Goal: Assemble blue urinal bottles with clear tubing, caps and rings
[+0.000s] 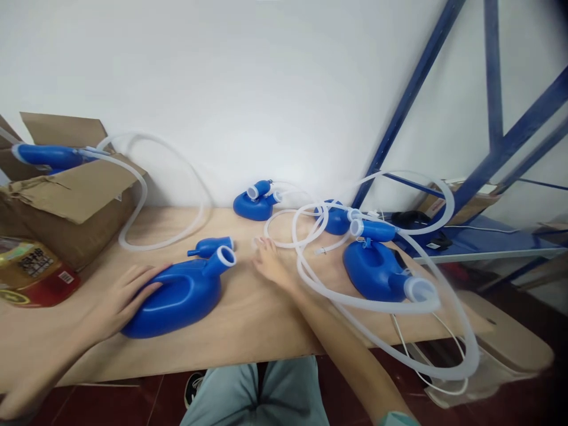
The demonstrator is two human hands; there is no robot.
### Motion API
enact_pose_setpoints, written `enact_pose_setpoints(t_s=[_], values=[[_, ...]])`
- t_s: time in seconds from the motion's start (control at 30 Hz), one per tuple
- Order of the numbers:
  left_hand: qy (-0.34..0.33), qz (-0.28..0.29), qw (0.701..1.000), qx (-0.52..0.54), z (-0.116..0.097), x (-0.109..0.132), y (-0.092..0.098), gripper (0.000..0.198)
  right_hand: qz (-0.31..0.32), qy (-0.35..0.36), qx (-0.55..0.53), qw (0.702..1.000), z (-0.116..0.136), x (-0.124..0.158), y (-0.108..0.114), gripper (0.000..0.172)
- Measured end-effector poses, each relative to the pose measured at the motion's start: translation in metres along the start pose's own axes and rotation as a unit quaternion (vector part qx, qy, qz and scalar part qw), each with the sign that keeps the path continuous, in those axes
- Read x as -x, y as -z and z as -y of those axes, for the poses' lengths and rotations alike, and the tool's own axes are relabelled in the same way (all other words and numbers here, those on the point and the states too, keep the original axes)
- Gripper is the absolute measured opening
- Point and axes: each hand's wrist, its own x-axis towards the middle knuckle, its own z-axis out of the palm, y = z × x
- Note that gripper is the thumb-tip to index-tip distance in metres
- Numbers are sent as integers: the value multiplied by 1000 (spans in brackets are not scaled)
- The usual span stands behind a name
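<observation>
A blue plastic urinal bottle (177, 302) lies on the table, its white-rimmed mouth tilted up to the right. My left hand (133, 296) grips its rear end, thumb and fingers spread over the top. Just behind the bottle lies a separate blue funnel-shaped spout piece (209, 247). To the right, my right hand (269, 260) reaches down to the tabletop, fingers closed around a small translucent white piece (255, 241), partly hidden, whose kind I cannot make out. Another blue urinal bottle (368, 269) with a spout piece and long clear hose (377, 306) stands right of my right forearm.
Two more blue bottles, one at the back (252, 206) and one farther right (338, 219), stand near the wall. At left are an open cardboard box (75, 219) and a red-and-gold container (38, 272). Hose loops overhang the front edge at right, beside a blue metal shelf (488, 236).
</observation>
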Motion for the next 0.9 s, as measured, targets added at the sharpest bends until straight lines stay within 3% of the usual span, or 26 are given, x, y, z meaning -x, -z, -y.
enact_pose_setpoints(t_s=[0.1, 0.2, 0.3, 0.37, 0.5, 0.63, 0.73, 0.8, 0.9], values=[[-9, 13, 997, -70, 35, 20, 26, 52, 2, 17, 51, 999, 8, -11, -4, 84], [-14, -9, 990, -142, 54, 23, 44, 46, -11, 24, 33, 999, 10, -18, -8, 77], [-4, -27, 974, -224, 55, 9, 48, 43, -33, 31, 6, 999, 9, -19, -14, 77], [1, -57, 960, -275, 44, -7, 41, 42, -48, 32, -17, 998, 7, -18, -18, 78], [-40, -152, 959, -237, -7, -51, 12, 35, -64, 3, -97, 993, 7, -21, -21, 77], [-154, -209, 939, -227, -71, -87, -29, 39, -64, -55, -203, 975, 4, -24, -21, 83], [-243, -192, 922, -233, -101, -106, -64, 38, -48, -87, -284, 954, -1, -25, -19, 81], [-222, -151, 933, -241, -105, -117, -89, 37, -37, -107, -333, 936, -4, -26, -18, 82], [-82, -106, 949, -287, -93, -130, -121, 50, -29, -120, -393, 911, -7, -30, -19, 84]])
